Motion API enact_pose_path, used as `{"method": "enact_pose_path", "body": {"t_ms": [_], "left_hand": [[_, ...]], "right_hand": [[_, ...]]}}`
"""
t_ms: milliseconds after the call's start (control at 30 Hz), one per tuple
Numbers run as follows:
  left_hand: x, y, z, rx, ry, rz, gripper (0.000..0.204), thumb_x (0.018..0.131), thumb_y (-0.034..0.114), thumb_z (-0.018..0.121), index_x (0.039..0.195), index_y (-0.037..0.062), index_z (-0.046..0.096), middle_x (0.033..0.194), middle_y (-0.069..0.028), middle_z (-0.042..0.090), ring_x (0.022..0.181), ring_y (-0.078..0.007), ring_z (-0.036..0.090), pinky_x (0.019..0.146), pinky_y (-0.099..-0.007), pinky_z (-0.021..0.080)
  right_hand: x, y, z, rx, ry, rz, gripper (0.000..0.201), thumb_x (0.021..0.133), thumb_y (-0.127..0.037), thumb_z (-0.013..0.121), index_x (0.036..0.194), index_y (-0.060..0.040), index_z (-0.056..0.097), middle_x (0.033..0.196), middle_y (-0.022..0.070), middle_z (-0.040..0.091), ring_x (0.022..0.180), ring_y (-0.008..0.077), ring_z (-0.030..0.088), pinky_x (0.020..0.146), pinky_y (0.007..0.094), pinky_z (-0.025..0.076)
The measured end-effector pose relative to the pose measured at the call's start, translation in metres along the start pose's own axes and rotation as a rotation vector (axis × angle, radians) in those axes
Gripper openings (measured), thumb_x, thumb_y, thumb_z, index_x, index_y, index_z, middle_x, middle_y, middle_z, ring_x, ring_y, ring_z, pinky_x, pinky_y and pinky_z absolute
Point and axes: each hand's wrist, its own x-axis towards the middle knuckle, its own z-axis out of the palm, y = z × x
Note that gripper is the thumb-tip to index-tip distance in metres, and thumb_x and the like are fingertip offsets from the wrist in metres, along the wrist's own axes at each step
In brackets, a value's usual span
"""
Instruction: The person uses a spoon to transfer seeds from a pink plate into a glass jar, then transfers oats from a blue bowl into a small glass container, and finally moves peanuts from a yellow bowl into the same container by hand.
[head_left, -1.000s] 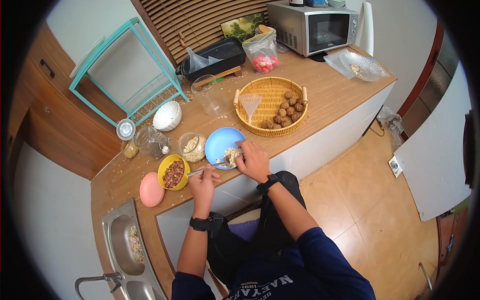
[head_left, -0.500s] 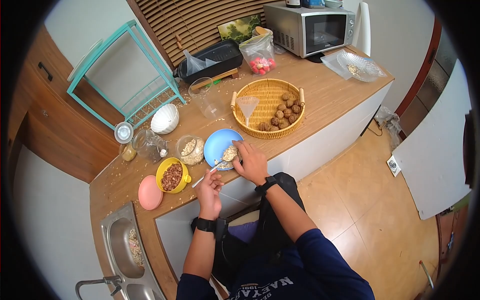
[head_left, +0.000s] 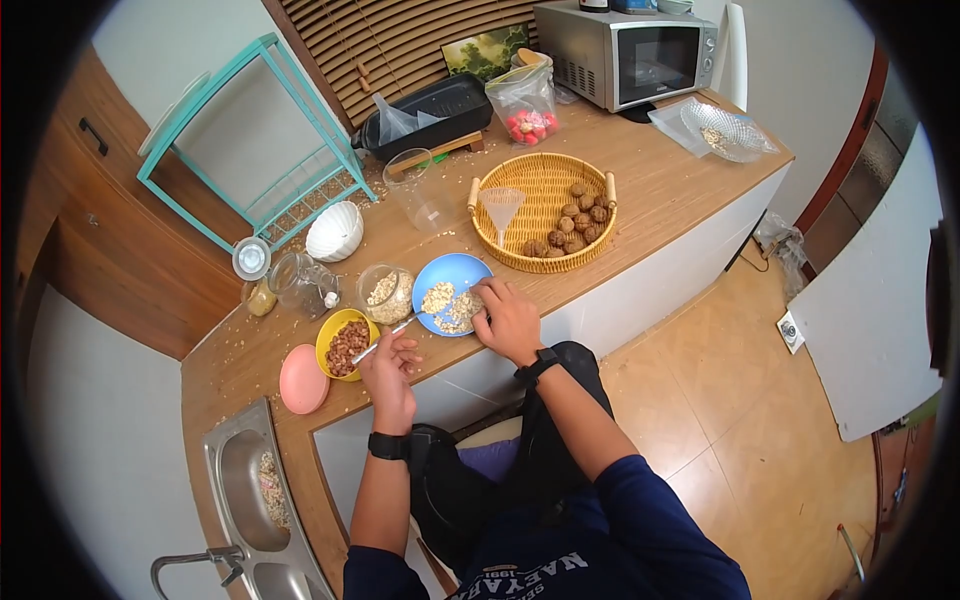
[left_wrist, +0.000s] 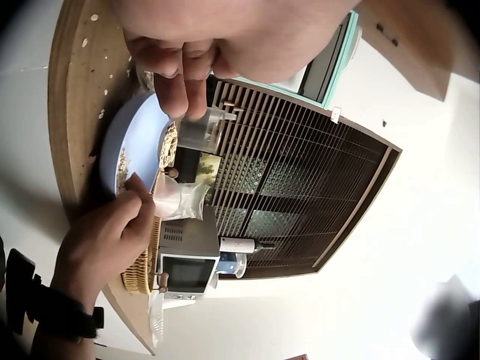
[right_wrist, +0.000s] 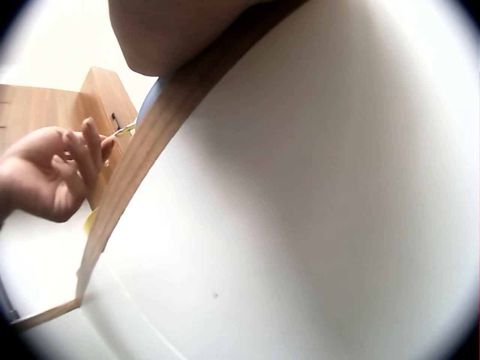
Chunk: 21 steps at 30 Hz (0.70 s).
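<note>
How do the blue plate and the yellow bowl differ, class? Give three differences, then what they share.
The blue plate is shallow and wider; the yellow bowl is deeper and narrower.
The plate holds pale flakes; the bowl holds reddish-brown pieces.
The plate shows much bare surface; the bowl's bottom is hidden by its contents.
Shared: both are round and stand on the wooden counter.

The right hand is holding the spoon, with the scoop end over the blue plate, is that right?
Wrong hand: the head view shows the left hand holding the spoon. Its scoop end is over the blue plate, as you said.
</note>
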Motion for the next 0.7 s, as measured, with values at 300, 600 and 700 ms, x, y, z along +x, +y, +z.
{"method": "enact_pose_path", "body": {"t_ms": [300,600,700], "left_hand": [[0.026,0.052,-0.021,-0.069,0.094,0.097,0.032,0.105,0.030,0.063,0.108,-0.0007,0.071,0.085,-0.0059,0.072,0.065,-0.0128,0.061,0.059,-0.0266,0.041],[0.025,0.037,-0.027,0.628,0.042,0.710,0.028,0.108,0.016,0.060,0.112,-0.0088,0.073,0.093,-0.0117,0.075,0.077,-0.0103,0.067,0.063,-0.0255,0.052],[0.011,0.033,-0.022,0.663,0.001,0.793,0.027,0.107,0.013,0.060,0.119,-0.0086,0.072,0.095,-0.0124,0.076,0.078,-0.0124,0.068,0.067,-0.0266,0.055]], "right_hand": [[0.000,-0.001,0.000,0.013,0.003,0.005,0.026,0.079,-0.012,0.064,0.104,-0.0057,0.071,0.108,0.0070,0.068,0.090,0.0283,0.065,0.078,0.0406,0.055],[-0.001,0.002,0.000,0.003,-0.019,-0.006,0.030,0.080,-0.014,0.065,0.108,-0.0076,0.070,0.112,0.0061,0.067,0.093,0.0272,0.065,0.080,0.0403,0.056],[-0.002,0.002,0.000,0.002,-0.017,-0.002,0.034,0.079,-0.015,0.065,0.113,-0.0080,0.068,0.115,0.0062,0.067,0.094,0.0270,0.065,0.081,0.0405,0.056]]}}
